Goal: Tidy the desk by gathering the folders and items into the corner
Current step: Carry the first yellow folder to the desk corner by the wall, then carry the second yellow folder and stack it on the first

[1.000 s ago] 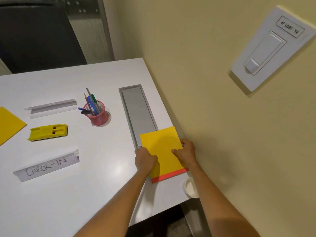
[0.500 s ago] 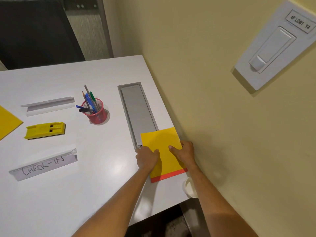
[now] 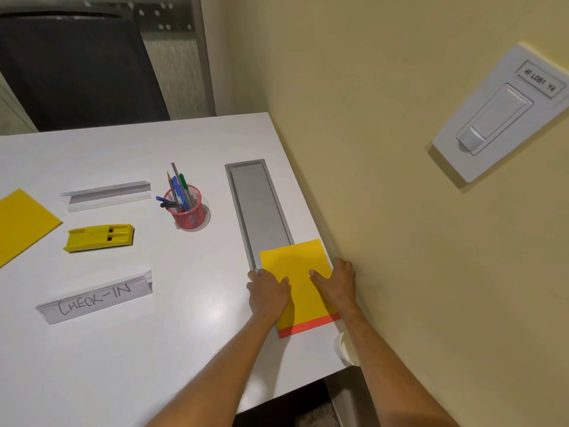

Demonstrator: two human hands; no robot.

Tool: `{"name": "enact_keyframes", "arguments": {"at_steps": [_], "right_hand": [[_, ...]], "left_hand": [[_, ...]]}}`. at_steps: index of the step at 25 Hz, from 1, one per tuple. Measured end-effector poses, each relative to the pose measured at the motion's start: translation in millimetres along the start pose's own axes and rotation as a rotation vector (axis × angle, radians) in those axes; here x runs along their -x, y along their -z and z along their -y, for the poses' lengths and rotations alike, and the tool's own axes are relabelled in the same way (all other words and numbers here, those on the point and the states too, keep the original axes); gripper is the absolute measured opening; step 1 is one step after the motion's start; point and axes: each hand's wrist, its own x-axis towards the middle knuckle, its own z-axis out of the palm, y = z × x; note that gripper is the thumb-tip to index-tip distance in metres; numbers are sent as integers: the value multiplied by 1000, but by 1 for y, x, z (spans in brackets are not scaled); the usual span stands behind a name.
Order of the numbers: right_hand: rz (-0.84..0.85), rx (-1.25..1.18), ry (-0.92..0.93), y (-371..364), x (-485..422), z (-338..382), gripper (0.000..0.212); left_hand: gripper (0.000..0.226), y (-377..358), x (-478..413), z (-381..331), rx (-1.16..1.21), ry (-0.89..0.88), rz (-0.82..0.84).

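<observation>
A yellow folder [image 3: 300, 272] lies on top of a red folder [image 3: 308, 326], whose edge shows as a strip at the near end. The stack sits on the white desk [image 3: 154, 349] against the wall, over the near end of a grey cable tray [image 3: 260, 208]. My left hand [image 3: 268, 292] holds the stack's left edge and my right hand [image 3: 337, 282] its right edge, thumbs on the yellow cover. Another yellow folder [image 3: 21, 223] lies at the far left. A yellow plastic tool [image 3: 100, 237], a red pen cup [image 3: 187, 208], a CHECK-IN sign [image 3: 95, 298] and a blank sign [image 3: 106, 195] stand mid-desk.
A white paper cup [image 3: 346, 349] sits at the desk's near right corner beside the wall. The yellow wall [image 3: 400, 211] with a light switch [image 3: 498, 115] bounds the right side. A black chair [image 3: 77, 69] stands behind the desk's far edge.
Both hands stay on the folder stack, and my thumbs have slid a little further onto the yellow cover. The stack sits in nearly the same spot by the wall.
</observation>
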Motion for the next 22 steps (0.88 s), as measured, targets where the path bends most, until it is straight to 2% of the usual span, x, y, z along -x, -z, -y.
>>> {"name": "enact_keyframes", "arguments": {"at_steps": [5,9,11,15,18,22], "right_hand": [[-107,106,185,15,14,32,81],[-216,189,338,26,23,63,96],[-210,204,386,34,29,84,98],[-233,201,479,44,42,126,85],[-263,209,534,43,58,159,81],[-260,181,581,35,86,201,81]], "left_hand": [[73,32,1,-2,-388,-332,-195],[79,73,3,-6,-554,-461,-243],[83,94,4,-6,-593,-502,-274],[96,138,7,-1,-584,-546,-390],[92,174,12,12,-595,-535,-466],[86,216,19,41,-586,-519,-488]]}}
